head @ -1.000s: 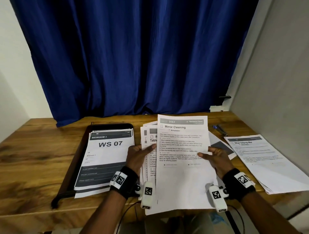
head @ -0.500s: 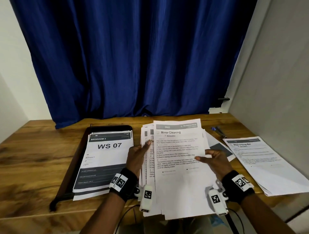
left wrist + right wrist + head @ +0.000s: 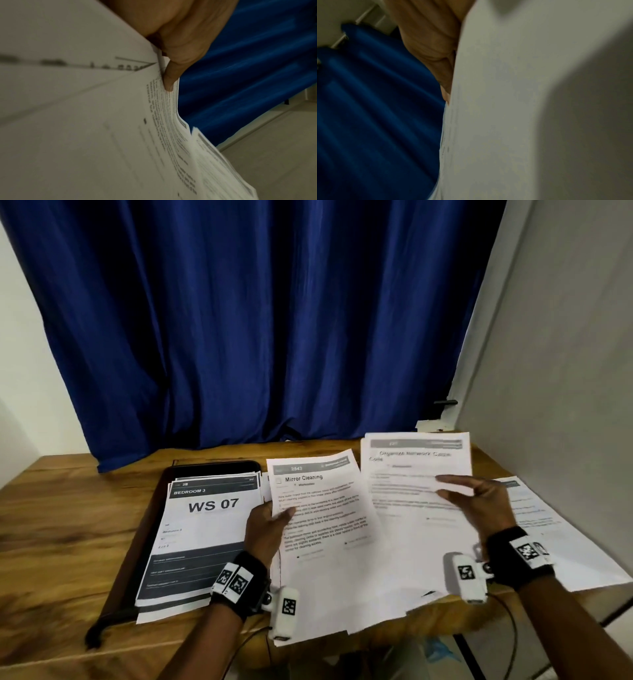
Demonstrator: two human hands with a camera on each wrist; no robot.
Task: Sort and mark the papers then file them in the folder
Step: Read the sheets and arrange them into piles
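Above wooden table (image 3: 68,525) | left hand (image 3: 265,529) pinches sheets (image 3: 325,542) | right hand (image 3: 479,505) pinches sheet (image 3: 411,474)

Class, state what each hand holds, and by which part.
Left hand: Mirror Cleaning sheet, left edge. Right hand: Organize Network Cable sheet, right edge.

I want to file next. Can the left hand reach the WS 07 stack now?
Probably not yet: the left hand grips the Mirror Cleaning sheets. The WS 07 stack lies uncovered just beside it.
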